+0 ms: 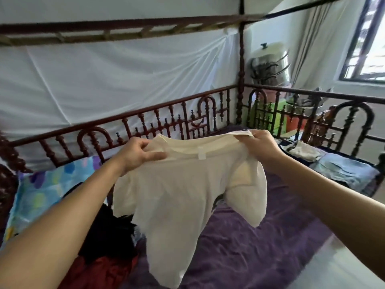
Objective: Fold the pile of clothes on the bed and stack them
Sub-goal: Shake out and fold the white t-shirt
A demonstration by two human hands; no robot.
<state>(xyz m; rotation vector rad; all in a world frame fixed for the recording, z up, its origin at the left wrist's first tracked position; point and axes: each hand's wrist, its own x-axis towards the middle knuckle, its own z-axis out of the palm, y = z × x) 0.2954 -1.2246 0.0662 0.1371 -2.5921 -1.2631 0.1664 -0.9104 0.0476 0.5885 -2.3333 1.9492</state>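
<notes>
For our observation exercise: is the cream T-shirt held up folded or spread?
Spread, not folded: the cream fabric T-shirt hangs open, its shoulders pinched by the left hand and right hand.

left grip pinching one shoulder of a thin cream cotton T-shirt, thumb lying along the fabric | right grip clutching the other shoulder | left forearm, right forearm reaching forward, raised, apart

shirt: plain cream, 1 white neck label, centre of the frame
bed sheet: plain purple
blanket: light blue with purple, green and yellow patches, left
pile, lower left: black garment, dark red garment
folded stack: pale blue, right
bed rail: dark reddish-brown
net: white
</notes>
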